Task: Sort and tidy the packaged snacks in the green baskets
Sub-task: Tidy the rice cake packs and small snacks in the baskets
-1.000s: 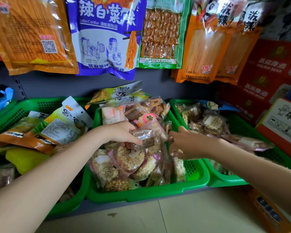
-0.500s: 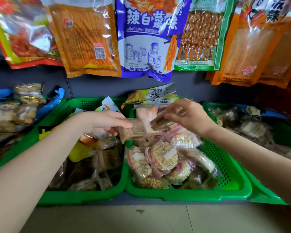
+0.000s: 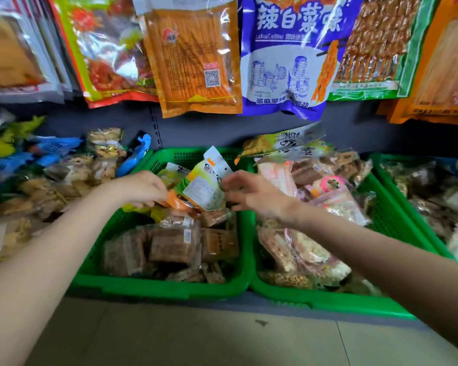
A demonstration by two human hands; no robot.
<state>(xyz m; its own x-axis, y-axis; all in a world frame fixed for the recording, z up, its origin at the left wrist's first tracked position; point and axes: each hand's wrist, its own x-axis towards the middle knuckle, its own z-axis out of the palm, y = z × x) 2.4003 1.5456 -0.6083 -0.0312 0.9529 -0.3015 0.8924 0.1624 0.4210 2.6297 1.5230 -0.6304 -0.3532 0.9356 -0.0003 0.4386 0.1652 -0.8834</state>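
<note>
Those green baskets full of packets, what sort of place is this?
Most likely a small grocery or snack shop. Large snack bags hang in a row on a dark shelf wall, green baskets below hold many small wrapped snacks, and a person's hands are sorting the stock.

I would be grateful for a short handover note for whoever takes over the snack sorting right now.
Left hand: grips the lower left corner of the orange-and-white snack pouch, over the left green basket.
Right hand: open, fingers at the pouch's right edge.
Done: brown wrapped cakes lie at that basket's front.
Left: place the pouch; the middle green basket is mixed.
</note>
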